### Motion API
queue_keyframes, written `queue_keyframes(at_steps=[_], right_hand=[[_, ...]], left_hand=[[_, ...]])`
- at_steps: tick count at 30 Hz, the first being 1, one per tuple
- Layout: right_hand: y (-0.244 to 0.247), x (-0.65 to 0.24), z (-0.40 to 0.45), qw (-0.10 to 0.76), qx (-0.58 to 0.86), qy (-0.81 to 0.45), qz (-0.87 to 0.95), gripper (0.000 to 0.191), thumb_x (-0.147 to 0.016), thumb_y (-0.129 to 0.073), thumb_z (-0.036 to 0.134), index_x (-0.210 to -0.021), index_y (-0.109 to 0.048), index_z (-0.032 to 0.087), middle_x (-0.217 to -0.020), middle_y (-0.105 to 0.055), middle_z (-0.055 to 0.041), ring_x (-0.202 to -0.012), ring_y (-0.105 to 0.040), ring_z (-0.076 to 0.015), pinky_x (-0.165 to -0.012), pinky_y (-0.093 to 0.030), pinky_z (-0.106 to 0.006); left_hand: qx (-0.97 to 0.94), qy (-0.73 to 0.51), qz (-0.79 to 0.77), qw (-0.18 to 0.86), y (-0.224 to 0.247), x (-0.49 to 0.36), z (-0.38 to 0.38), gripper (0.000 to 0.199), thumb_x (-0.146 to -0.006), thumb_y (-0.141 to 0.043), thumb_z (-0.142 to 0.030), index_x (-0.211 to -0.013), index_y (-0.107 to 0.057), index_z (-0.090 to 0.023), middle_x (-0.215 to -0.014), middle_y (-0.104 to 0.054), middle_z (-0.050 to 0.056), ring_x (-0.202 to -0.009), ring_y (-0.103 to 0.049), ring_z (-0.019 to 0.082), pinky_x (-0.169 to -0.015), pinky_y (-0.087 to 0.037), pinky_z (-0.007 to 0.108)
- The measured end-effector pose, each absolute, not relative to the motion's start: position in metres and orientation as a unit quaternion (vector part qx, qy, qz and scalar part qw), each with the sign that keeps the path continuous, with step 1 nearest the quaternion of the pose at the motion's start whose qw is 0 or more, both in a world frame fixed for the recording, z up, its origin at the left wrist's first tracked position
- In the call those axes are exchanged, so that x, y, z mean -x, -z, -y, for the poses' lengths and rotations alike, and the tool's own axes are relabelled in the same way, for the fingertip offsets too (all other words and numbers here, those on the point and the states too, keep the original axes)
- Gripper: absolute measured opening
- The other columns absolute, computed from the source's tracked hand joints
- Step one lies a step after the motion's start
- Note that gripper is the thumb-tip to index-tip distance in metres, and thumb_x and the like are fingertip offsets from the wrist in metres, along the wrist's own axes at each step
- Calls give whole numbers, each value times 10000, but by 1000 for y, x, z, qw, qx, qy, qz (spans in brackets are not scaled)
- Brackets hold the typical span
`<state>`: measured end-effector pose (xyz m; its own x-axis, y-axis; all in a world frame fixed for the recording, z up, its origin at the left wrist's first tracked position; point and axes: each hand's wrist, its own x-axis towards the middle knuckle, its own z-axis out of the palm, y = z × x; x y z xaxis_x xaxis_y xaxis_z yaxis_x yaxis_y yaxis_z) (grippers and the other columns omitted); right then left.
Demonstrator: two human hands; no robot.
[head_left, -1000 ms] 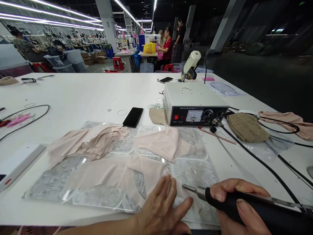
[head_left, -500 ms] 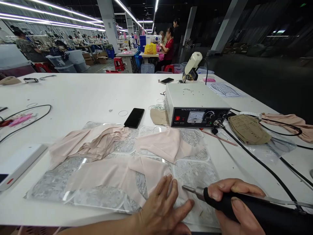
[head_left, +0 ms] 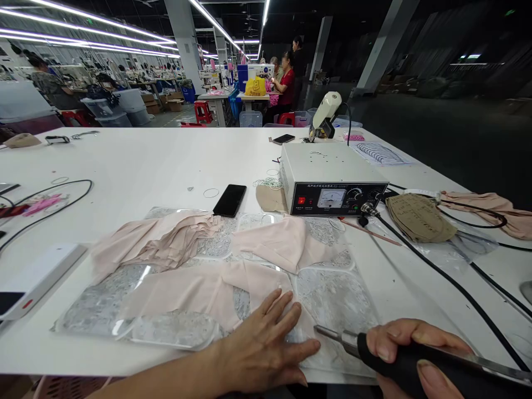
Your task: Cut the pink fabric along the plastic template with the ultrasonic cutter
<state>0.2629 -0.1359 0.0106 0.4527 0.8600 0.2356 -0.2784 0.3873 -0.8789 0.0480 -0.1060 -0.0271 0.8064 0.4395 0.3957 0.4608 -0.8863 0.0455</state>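
Observation:
My left hand (head_left: 266, 343) lies with fingers spread, pressing a pale pink fabric piece (head_left: 187, 288) onto a clear-topped, marble-patterned mat (head_left: 336, 299). In my right hand (head_left: 415, 354) is a black-handled tool (head_left: 453, 360); its metal tip points left and sits at the fabric's right edge, close to my left fingers. Whether the tip touches the cloth I cannot tell. A stack of pink fabric pieces (head_left: 158, 238) lies at the mat's upper left, and another folded pink piece (head_left: 278, 238) lies above my left hand.
Behind the mat stands a control box (head_left: 332, 166) with a black cable (head_left: 440, 277) running to the right. A black phone (head_left: 230, 200) lies beside it. Brown templates (head_left: 419, 218) are at the right, a white device (head_left: 41, 280) at the left. People sit at sewing machines beyond.
The view has shifted slightly. My left hand has moved a little left and up, its fingers more spread. The tool in my right hand has moved slightly right and down.

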Motion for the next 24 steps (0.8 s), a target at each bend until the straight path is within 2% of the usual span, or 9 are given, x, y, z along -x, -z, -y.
queue_keyframes(at_steps=[4,7,10,14,17,19,22,24], right_hand=[[-5,-264,135,742,403,-385,372,140,-784,-652,288,-820,-539,212,-702,-520,13,-542,-560,-138,-486,-532,-333],[0,-266,134,748,397,-387,364,127,-792,-643,273,-842,-540,218,-726,-519,15,-549,-566,-137,-494,-539,-339],[2,-268,135,737,390,-385,395,114,-805,-639,275,-847,-549,220,-721,-542,8,-543,-572,-142,-495,-547,-352],[1,-268,140,727,388,-397,404,92,-816,-630,270,-865,-566,225,-737,-575,-13,-561,-588,-153,-514,-549,-359],[-1,-267,144,716,387,-419,403,77,-815,-629,251,-864,-572,236,-732,-583,-16,-565,-598,-162,-522,-548,-364],[-2,-267,144,705,386,-430,412,80,-805,-645,255,-843,-576,237,-719,-584,-17,-561,-601,-169,-522,-553,-374],[-3,-266,145,708,390,-425,407,104,-791,-665,284,-819,-578,235,-701,-571,-12,-559,-592,-168,-522,-555,-368],[-2,-267,147,705,396,-433,398,114,-783,-674,292,-815,-577,240,-701,-571,-13,-570,-595,-176,-522,-558,-374]], left_hand=[[950,193,243,7,24,-46,106,480,-916,-553,-583,-1299,-564,-294,-1266,-566,102,-1275,-490,328,-1044,-420,508],[938,215,270,12,22,-43,105,338,-985,-513,-323,-1298,-547,-201,-1261,-584,124,-1243,-523,266,-1050,-427,449],[930,229,286,34,22,-38,98,267,-989,-407,-115,-1203,-567,-121,-1130,-646,126,-1116,-597,207,-1016,-455,408],[934,219,278,41,17,-30,86,253,-1009,-360,-100,-1065,-604,-135,-995,-680,76,-1002,-637,179,-1054,-413,459],[937,219,272,19,9,-29,85,223,-1009,-400,-149,-1053,-618,-139,-1051,-680,83,-1057,-624,184,-1114,-345,490],[934,236,270,-3,5,-32,89,213,-1006,-430,-196,-1068,-625,-134,-1093,-675,99,-1070,-618,184,-1101,-376,448],[926,262,272,-24,5,-40,96,229,-999,-432,-176,-1121,-619,-124,-1097,-679,111,-1030,-631,175,-1003,-475,370],[920,269,283,-23,8,-45,98,241,-1003,-428,-178,-1147,-611,-116,-1086,-682,114,-1019,-636,182,-961,-507,361]])
